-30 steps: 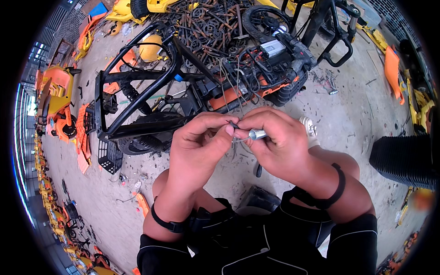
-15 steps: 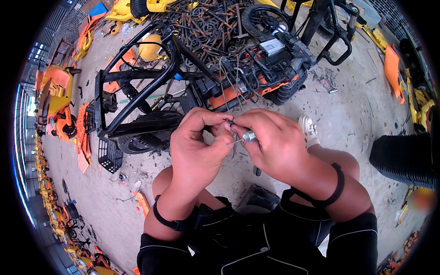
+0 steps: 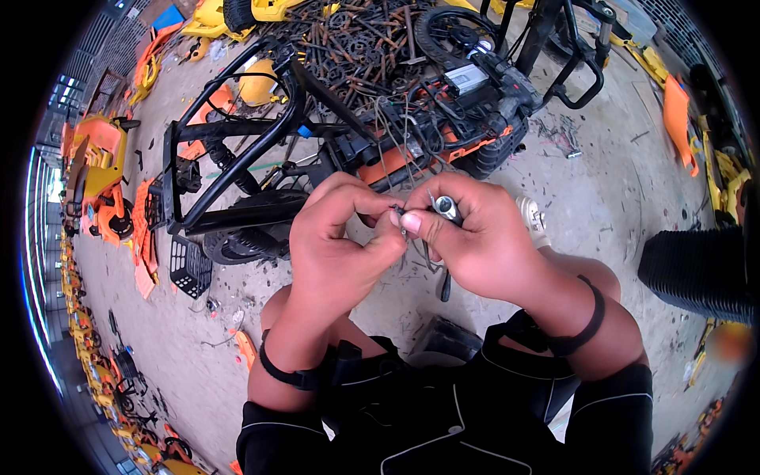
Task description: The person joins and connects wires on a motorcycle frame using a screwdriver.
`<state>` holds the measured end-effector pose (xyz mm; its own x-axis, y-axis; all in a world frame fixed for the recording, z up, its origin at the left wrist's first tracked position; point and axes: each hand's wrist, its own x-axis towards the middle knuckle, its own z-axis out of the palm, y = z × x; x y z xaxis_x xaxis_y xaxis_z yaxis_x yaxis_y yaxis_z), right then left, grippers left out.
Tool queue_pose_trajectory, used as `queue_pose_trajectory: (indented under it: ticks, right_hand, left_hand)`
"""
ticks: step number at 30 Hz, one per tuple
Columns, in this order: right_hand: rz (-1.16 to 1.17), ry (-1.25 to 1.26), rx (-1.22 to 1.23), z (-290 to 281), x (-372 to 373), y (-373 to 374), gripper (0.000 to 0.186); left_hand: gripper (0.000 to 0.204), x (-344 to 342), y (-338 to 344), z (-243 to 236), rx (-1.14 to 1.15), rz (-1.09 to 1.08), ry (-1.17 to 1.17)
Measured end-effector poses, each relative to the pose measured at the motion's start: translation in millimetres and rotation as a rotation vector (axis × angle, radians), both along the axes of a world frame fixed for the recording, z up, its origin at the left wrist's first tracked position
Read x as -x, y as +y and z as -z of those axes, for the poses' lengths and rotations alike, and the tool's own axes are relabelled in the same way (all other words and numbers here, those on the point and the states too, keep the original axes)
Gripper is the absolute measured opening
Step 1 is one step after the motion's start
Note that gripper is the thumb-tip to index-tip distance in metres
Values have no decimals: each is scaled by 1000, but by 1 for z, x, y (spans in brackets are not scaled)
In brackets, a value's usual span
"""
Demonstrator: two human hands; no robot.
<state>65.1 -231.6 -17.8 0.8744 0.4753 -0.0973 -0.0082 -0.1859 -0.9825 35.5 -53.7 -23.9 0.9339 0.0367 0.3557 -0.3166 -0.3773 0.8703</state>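
My left hand and my right hand meet in front of me, fingertips almost touching. Between them they pinch a small dark piece, too small to name. Across the palm side of my right hand sits a tool with a hollow, round silver end, like a socket. A dark handle end shows below that hand; whether it belongs to the same tool is partly hidden. Thin bent metal wire hangs under the right fingers. Both hands are closed, with the fingers curled.
Beyond my hands lies a partly stripped vehicle with a black tube frame and an orange-black motor section. Behind it is a heap of rusty metal parts. A black crate stands left, stacked black parts right.
My right hand has turned, so the hollow silver end now points up toward me. The silver coil seen under its fingers before is out of sight. My left hand has barely moved.
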Motion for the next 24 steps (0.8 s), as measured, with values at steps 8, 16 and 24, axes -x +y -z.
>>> queue_pose_trajectory:
  ticks: [8, 16, 24]
  right_hand:
    - [-151, 382, -330, 0, -4, -13, 14]
    - [-336, 746, -639, 9, -2, -18, 22]
    - [-229, 604, -544, 13, -5, -14, 25]
  left_hand:
    - [16, 1, 2, -6, -21, 130, -45]
    - [18, 2, 10, -5, 115, 352, -25]
    - [17, 0, 6, -7, 184, 245, 81]
